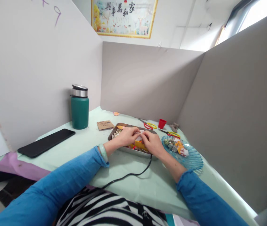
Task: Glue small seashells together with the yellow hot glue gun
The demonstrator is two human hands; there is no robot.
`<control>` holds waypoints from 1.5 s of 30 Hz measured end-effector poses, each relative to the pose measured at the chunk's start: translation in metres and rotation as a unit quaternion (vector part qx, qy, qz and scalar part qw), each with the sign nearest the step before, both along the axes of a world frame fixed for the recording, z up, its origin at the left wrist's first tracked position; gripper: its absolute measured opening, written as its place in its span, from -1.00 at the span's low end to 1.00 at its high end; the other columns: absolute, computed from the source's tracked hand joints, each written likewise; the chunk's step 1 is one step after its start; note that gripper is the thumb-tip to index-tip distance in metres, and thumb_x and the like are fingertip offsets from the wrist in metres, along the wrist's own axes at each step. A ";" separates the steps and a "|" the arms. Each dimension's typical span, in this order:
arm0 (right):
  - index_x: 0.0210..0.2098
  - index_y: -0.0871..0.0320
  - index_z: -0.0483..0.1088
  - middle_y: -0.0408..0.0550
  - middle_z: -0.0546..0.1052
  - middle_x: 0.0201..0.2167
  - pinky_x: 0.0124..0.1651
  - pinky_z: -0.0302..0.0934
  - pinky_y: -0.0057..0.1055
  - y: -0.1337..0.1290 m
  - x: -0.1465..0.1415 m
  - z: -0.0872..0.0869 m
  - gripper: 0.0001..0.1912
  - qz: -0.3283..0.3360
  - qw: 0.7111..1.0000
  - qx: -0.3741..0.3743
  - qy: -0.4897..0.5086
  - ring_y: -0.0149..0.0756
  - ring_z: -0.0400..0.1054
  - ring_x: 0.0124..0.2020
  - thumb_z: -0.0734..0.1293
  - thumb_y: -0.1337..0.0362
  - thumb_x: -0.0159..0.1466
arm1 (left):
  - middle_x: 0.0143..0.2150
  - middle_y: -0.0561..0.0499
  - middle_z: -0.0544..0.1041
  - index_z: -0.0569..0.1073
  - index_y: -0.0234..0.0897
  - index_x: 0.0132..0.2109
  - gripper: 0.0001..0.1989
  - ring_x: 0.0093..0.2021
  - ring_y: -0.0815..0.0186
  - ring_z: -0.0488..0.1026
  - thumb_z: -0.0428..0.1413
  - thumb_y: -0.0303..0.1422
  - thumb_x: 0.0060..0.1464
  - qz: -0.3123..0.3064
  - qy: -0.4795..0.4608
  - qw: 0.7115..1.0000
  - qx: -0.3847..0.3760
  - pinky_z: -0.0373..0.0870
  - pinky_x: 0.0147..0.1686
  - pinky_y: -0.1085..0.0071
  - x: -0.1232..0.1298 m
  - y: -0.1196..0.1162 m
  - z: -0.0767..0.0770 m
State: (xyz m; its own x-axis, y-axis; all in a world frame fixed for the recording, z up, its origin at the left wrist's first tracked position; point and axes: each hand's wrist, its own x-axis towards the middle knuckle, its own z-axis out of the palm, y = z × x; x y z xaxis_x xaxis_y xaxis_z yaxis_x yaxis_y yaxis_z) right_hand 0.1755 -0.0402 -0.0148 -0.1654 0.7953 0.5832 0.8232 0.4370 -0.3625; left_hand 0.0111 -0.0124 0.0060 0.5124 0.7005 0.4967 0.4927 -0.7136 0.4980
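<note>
The left hand (pixel 129 136) and the right hand (pixel 150 140) meet over a metal tray (pixel 133 152). The fingers of both hands are pinched almost closed on a small white thing (pixel 140 135) between them. It is too small to tell what it is. It is up over the middle of the tray. A long yellow thing (pixel 140 145) lies in the tray, under the hands.

The tray sits on a pale green surface (pixel 82 142). Going around from the tray, a little orange piece (pixel 116 114) is at eleven o'clock. Red and yellow scissors (pixel 150 126) are at one o'clock, and a red cup (pixel 162 123) is at two. A blue see-through plate (pixel 195 157) with small bits on it is near four. A black cord (pixel 126 177) bends away toward seven. A flat black thing (pixel 47 142) is at nine. A brown card (pixel 105 125) and a green bottle (pixel 80 110) are at ten, with the bottle farther off.
</note>
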 end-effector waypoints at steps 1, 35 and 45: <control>-0.42 0.11 0.37 -0.12 0.48 -0.54 -0.42 0.07 -0.49 0.000 0.000 0.000 -0.67 -0.001 1.000 0.000 0.000 -0.37 0.30 -0.53 0.09 0.12 0.28 | -0.58 0.06 0.47 0.47 -0.32 -0.24 -0.77 -0.50 0.38 0.40 -0.04 -0.37 0.03 0.000 0.001 1.000 0.002 0.27 -0.39 0.53 0.000 0.000 0.000; -0.40 0.13 0.38 -0.12 0.48 -0.53 -0.43 0.06 -0.48 -0.004 -0.003 0.004 -0.68 -0.010 0.999 0.006 0.045 -0.37 0.31 -0.54 0.10 0.10 0.27 | -0.55 0.06 0.49 0.44 -0.34 -0.22 -0.75 -0.52 0.41 0.41 -0.05 -0.29 0.09 -0.022 -0.026 0.999 -0.023 0.29 -0.42 0.53 0.000 0.000 -0.001; -0.32 0.11 0.38 -0.13 0.48 -0.51 -0.42 0.05 -0.48 0.001 0.000 -0.001 -0.74 -0.002 0.999 0.000 0.037 -0.36 0.30 -0.50 0.13 0.13 0.25 | -0.57 0.07 0.48 0.43 -0.34 -0.20 -0.73 -0.54 0.41 0.41 -0.06 -0.26 0.11 -0.013 -0.025 0.999 -0.034 0.28 -0.43 0.53 0.000 0.001 -0.002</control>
State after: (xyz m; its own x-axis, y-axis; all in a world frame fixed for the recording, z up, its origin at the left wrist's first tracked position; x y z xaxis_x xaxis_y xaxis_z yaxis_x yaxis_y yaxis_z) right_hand 0.1751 -0.0394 -0.0157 -0.1199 0.7958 0.5936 0.7958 0.4345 -0.4217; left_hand 0.0110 -0.0116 0.0043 0.5073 0.7201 0.4734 0.4476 -0.6896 0.5693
